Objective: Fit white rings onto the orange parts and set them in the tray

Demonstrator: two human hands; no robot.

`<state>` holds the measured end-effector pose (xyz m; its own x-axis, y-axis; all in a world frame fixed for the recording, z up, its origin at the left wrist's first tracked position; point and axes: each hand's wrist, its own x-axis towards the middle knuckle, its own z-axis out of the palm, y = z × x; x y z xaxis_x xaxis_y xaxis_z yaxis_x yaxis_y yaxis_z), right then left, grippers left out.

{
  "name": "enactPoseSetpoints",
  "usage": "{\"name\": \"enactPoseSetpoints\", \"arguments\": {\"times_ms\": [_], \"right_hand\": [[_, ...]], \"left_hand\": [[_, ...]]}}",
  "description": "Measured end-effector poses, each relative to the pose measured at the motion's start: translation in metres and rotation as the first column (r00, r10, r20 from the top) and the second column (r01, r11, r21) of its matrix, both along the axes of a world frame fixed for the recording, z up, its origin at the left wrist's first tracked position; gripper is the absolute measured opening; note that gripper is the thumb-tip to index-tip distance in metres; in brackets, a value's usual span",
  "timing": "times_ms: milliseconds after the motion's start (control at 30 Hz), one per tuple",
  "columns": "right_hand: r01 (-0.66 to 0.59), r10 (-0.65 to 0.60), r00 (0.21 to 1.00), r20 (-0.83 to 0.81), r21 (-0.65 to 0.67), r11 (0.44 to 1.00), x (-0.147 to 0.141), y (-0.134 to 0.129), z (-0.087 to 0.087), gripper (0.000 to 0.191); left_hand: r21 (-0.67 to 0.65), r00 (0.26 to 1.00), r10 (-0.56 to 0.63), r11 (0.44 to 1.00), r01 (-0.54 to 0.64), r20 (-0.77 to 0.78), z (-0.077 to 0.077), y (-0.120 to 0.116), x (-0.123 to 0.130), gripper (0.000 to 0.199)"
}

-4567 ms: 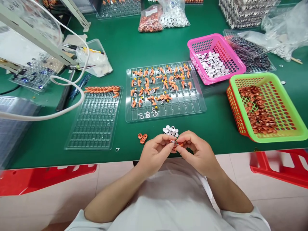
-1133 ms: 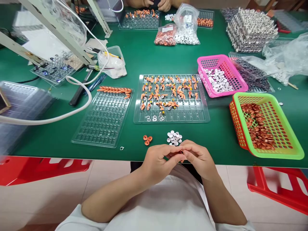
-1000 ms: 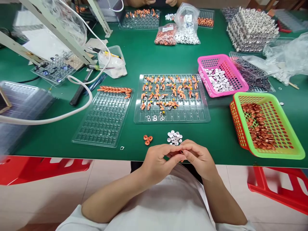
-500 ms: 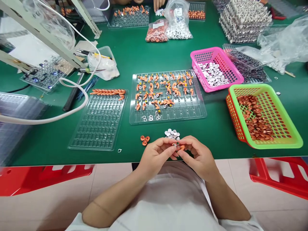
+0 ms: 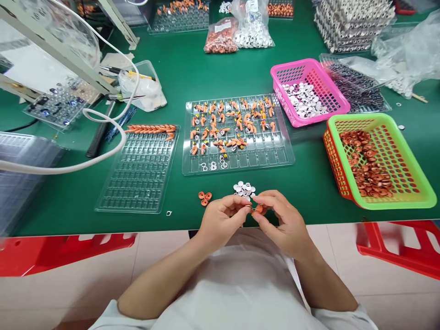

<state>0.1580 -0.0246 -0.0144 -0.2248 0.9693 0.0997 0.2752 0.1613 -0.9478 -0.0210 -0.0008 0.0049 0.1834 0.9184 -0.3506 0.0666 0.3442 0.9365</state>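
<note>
Near the table's front edge my two hands meet, fingertips almost touching. My right hand (image 5: 283, 222) pinches a small orange part (image 5: 260, 209) between thumb and fingers. My left hand (image 5: 220, 220) is closed in a pinch on a tiny piece at its fingertips, mostly hidden, whose kind I cannot make out. Just beyond the fingers lies a pile of white discs (image 5: 244, 188). A few round orange pieces (image 5: 205, 198) sit left of that pile. Behind them is a clear compartment tray (image 5: 270, 158) with rows of curved orange parts and some small rings in its front row.
To the right stand a pink basket (image 5: 311, 123) of white discs and a green basket (image 5: 409, 204) of copper-coloured pieces. Another clear tray (image 5: 132, 183), a hammer (image 5: 99, 135) and a white cable (image 5: 68, 170) lie left. Filled bags (image 5: 221, 36) are at the back.
The view has shifted slightly, so the table things sit a little higher. The orange part has turned a little in my right fingers. A person's hand at the back has left view.
</note>
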Motion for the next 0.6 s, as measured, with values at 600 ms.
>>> {"name": "enactPoseSetpoints", "arguments": {"times_ms": [600], "right_hand": [[-0.001,-0.125,0.955,-0.269,-0.427,0.904,0.010,-0.005,-0.004,0.025]], "left_hand": [[0.192,0.991,-0.026,0.980,0.050,-0.128,-0.006,0.000,-0.009,0.010]]}}
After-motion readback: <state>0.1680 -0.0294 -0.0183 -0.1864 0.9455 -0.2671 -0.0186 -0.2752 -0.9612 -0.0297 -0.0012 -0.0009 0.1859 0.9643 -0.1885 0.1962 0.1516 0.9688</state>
